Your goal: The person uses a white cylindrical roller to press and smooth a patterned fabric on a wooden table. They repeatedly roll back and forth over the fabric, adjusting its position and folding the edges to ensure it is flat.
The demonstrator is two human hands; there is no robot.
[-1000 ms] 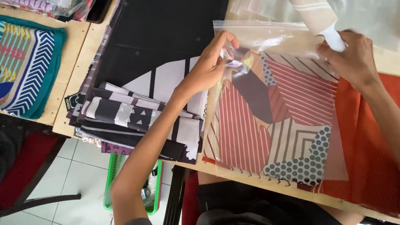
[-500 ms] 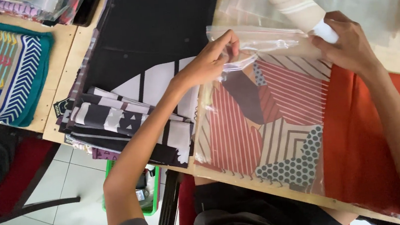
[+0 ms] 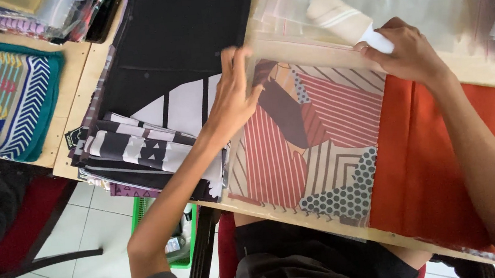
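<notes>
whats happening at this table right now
A person is working on a clear plastic bag that holds a folded patterned cloth in red, brown and cream. The left hand lies flat on the bag's top left corner. The right hand presses the top right edge and grips a rolled strip. A stack of black-and-white cloths lies to the left, an orange cloth to the right.

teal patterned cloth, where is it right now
In the head view the teal patterned cloth lies at the far left on a wooden table, left of the stack of black-and-white folded cloths, away from both hands.
</notes>
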